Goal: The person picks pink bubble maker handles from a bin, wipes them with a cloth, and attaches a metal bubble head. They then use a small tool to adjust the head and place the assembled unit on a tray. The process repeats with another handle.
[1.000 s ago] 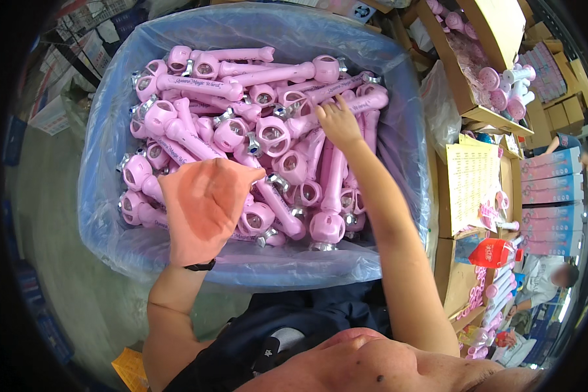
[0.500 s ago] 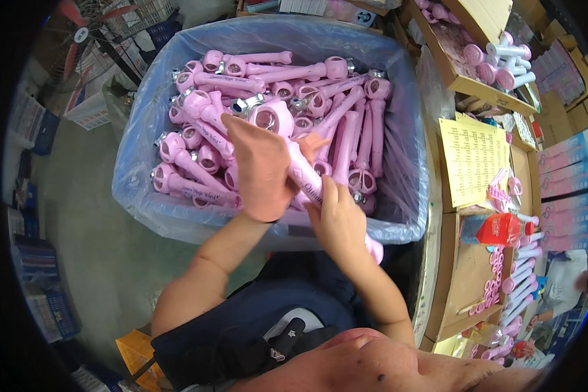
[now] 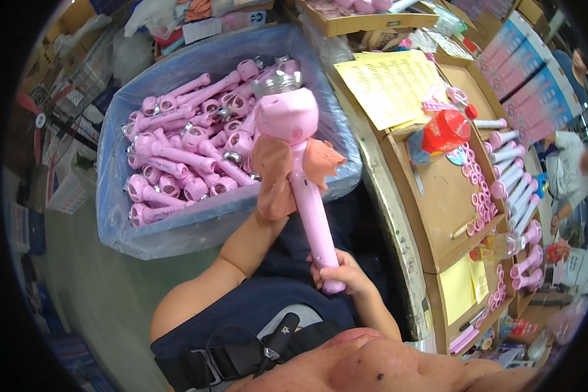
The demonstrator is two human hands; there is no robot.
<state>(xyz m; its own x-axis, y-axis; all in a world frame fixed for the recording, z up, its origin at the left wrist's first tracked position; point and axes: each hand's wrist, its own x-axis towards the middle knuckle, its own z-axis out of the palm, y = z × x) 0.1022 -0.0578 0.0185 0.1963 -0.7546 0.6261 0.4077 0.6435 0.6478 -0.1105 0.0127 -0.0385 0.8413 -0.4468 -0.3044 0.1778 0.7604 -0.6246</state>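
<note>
Workshop: bin (image 3: 144, 243) of pink wands (image 3: 176, 152)

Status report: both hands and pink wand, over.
Left hand, in orange cloth, around neck of pink wand. Right hand gripping its lower end. Nothing visibly blocking it.

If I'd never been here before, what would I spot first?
Probably the big pink plastic wand with a shiny top, right in the middle: the left hand, covered by a soft orange cloth, holds it below its head, and the bare right hand grips its bottom end. Next, to the left, a wide blue plastic-lined tub holds a heap of pink wands.
</note>
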